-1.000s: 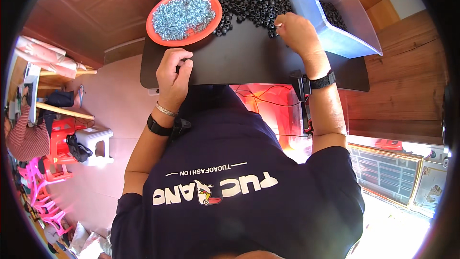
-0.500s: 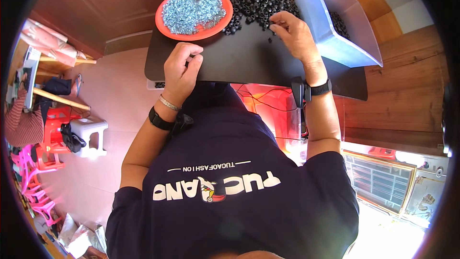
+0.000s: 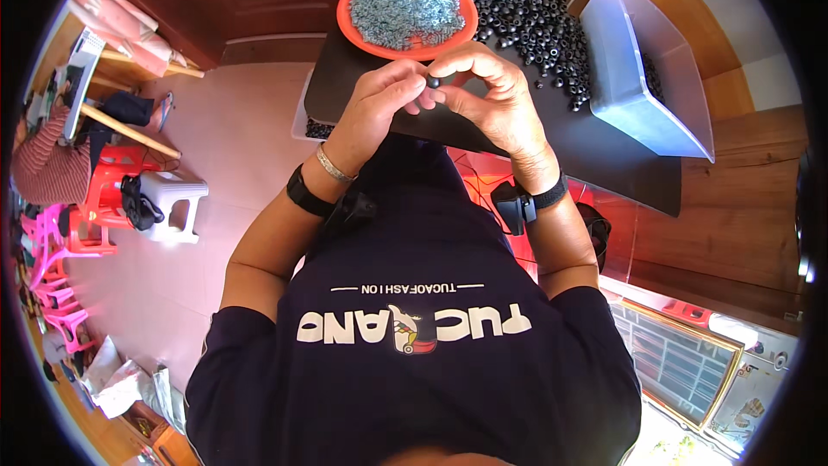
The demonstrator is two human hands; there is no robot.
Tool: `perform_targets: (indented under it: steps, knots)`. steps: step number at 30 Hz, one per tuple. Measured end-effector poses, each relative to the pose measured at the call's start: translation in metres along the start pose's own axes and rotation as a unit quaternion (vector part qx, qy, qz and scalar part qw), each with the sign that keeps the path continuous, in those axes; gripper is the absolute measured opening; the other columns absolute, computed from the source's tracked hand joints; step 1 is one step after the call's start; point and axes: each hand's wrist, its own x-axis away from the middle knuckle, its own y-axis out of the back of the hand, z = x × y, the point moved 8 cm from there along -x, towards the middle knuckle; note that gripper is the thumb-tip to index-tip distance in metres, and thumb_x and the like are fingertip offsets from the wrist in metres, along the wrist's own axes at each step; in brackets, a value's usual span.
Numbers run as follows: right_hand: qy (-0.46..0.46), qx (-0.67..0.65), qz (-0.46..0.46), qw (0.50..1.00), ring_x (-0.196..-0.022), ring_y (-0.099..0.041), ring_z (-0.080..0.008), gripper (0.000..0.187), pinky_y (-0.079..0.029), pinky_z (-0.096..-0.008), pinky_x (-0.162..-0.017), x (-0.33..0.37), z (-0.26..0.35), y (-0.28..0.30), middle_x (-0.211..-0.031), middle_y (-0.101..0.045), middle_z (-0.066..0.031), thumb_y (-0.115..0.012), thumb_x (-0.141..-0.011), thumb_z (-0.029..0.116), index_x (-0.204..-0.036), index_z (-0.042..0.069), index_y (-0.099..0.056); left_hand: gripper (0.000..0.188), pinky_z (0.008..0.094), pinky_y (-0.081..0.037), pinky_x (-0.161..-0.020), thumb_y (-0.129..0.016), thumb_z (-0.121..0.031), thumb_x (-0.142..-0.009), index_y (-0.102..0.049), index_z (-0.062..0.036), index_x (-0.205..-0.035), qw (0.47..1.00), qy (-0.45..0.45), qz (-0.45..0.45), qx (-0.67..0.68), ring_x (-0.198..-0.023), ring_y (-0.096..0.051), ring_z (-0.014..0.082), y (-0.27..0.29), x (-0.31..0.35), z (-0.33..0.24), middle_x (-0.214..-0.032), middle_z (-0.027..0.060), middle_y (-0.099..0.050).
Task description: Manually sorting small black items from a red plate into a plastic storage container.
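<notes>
On the table (image 3: 614,145), loose parts (image 3: 526,22) lie between plate (image 3: 343,15), left, and bin (image 3: 617,56), right.

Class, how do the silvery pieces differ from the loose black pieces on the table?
The silvery pieces are pale and shiny; the loose black pieces are dark and rounded. The silvery pieces lie gathered on a red plate; the black pieces spread straight over the dark table. Both are heaps of many small items.

Looks like a small workshop. Evidence: tabletop (image 3: 604,155) heaped with loose black parts (image 3: 526,22), plate (image 3: 343,17) of small metal pieces (image 3: 405,9). Plastic stools (image 3: 177,185); second person (image 3: 56,164) at another table (image 3: 129,129).
</notes>
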Motion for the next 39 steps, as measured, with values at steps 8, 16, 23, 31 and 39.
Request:
perform_targets:
  steps: [8, 16, 23, 31, 39]
  knots:
    - [0.052, 0.223, -0.017, 0.973, -0.089, -0.064, -0.0167, 0.031, -0.051, -0.0282, -0.075, -0.006, 0.013, -0.016, -0.094, -0.066, -0.0026, -0.073, -0.07, -0.007, -0.096, 0.009, -0.066, 0.027, 0.024, -0.043, -0.075, -0.051, -0.024, -0.095, -0.06, -0.0003, -0.104, 0.999, -0.002, -0.03, -0.03, -0.084, -0.058, 0.0097, 0.011, 0.005, 0.005, -0.088, 0.0029, -0.063]
    - [-0.003, 0.131, -0.054, 0.99, -0.09, -0.064, -0.0161, 0.037, -0.051, -0.028, -0.074, -0.004, -0.001, -0.017, -0.097, -0.067, -0.0017, -0.077, -0.069, -0.003, -0.102, 0.011, -0.067, 0.029, 0.026, -0.046, -0.076, -0.05, -0.021, -0.094, -0.061, 0.0018, -0.109, 0.998, 0.004, -0.041, 0.047, -0.085, -0.059, 0.0108, 0.018, 0.006, 0.005, -0.097, 0.0047, -0.064]
    - [0.008, 0.112, -0.07, 0.991, -0.088, -0.063, -0.0147, 0.033, -0.051, -0.0273, -0.074, 0.001, -0.007, -0.02, -0.097, -0.067, -0.0022, -0.078, -0.071, -0.001, -0.101, 0.009, -0.067, 0.03, 0.0259, -0.046, -0.078, -0.051, -0.021, -0.095, -0.061, 0.0031, -0.109, 0.998, 0.013, -0.02, 0.056, -0.083, -0.057, 0.0109, 0.017, 0.008, 0.008, -0.098, 0.005, -0.063]
    - [0.098, 0.243, -0.027, 0.965, -0.092, -0.064, -0.025, 0.031, -0.053, -0.0339, -0.078, -0.005, 0.02, -0.021, -0.096, -0.067, -0.0059, -0.076, -0.07, 0.002, -0.1, 0.009, -0.068, 0.028, 0.0259, -0.044, -0.081, -0.053, -0.02, -0.093, -0.06, 0.0013, -0.109, 0.999, 0.015, 0.002, 0.037, -0.084, -0.055, 0.0114, 0.014, 0.01, 0.01, -0.093, 0.0035, -0.061]
    - [0.115, 0.299, -0.009, 0.947, -0.093, -0.064, -0.0254, 0.032, -0.055, -0.0355, -0.078, -0.004, 0.028, -0.03, -0.098, -0.066, -0.0063, -0.074, -0.067, -0.001, -0.098, 0.007, -0.07, 0.02, 0.0236, -0.043, -0.079, -0.058, -0.015, -0.091, -0.061, -0.0021, -0.105, 0.998, 0.017, 0.018, 0.052, -0.083, -0.054, 0.0079, 0.018, 0.01, 0.019, -0.09, 0.0017, -0.062]
